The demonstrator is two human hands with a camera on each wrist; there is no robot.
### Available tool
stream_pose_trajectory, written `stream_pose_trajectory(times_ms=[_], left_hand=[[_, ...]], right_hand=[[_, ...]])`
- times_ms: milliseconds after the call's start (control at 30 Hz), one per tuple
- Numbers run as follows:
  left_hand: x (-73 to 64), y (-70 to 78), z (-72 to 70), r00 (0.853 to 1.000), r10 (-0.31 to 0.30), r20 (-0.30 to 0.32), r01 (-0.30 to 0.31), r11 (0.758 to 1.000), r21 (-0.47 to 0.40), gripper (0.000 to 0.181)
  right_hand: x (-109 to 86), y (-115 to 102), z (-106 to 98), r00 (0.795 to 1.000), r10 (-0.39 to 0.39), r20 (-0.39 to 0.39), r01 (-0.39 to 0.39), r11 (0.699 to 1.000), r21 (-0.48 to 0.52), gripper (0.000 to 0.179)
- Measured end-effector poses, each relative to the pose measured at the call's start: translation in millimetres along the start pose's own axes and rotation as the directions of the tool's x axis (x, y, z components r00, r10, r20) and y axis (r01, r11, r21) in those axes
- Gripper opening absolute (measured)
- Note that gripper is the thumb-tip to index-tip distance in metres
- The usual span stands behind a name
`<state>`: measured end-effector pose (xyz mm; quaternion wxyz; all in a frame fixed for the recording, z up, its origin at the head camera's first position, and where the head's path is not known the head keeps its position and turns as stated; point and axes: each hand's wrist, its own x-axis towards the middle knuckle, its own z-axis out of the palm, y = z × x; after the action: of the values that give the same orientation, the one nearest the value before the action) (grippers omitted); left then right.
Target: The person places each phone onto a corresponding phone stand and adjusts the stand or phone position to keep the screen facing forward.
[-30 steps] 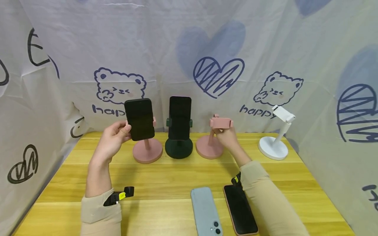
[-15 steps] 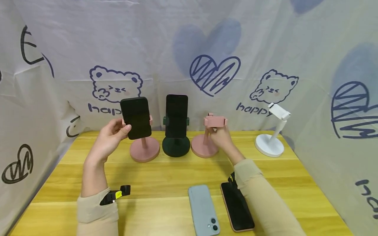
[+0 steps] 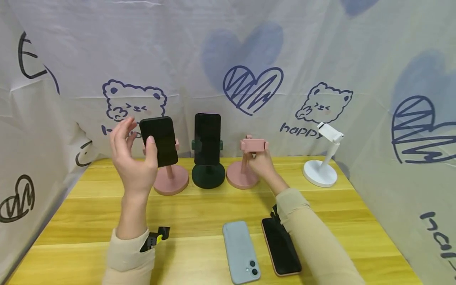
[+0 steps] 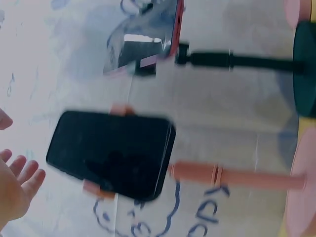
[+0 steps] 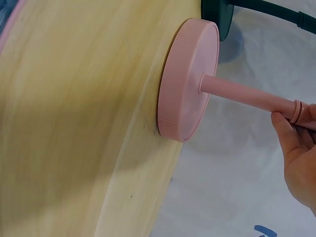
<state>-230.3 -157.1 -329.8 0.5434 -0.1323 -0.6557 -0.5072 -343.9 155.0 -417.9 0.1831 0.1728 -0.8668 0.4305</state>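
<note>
My left hand is raised with fingers and thumb spread beside a black phone. In the left wrist view the fingers stand apart from that phone. Side clamps hold the phone upright on the left pink phone stand. Farther right, my right hand grips the upper post of another pink phone stand, just below its phone-less clamp head. The right wrist view shows the thumb and fingers around a ribbed collar on the post; the clamp head is out of that view.
Between the pink stands, a dark green stand carries a dark phone. A white stand is at the right. On the near table lie a pale blue phone, back up, and a pink-edged black phone, partly under my right forearm.
My left hand has let go of the left stand's clamp and spread its fingers. The right hand keeps its grip on the other pink stand. The head view has shifted slightly.
</note>
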Motion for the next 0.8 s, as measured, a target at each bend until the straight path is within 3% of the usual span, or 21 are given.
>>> stream_pose_trajectory(times_ms=[200, 467, 800], left_hand=[[-19.2, 5.7, 31.7, 0.995, 0.043, 0.093, -0.039, 0.998, -0.042, 0.047], [-47.1, 17.6, 75.1, 0.979, -0.021, 0.204, 0.043, 0.993, -0.107, 0.046], [-75.3, 21.2, 115.8, 0.959, -0.014, 0.284, 0.053, 0.99, -0.13, 0.043]], right_hand=[[1.4, 2, 0, 1.0, 0.012, -0.005, -0.012, 1.0, 0.023, 0.046], [-0.3, 3, -1, 1.0, 0.015, -0.005, -0.015, 1.0, 0.023, 0.051], [-1.5, 4, 2, 1.0, -0.003, -0.029, 0.004, 1.0, 0.024, 0.051]])
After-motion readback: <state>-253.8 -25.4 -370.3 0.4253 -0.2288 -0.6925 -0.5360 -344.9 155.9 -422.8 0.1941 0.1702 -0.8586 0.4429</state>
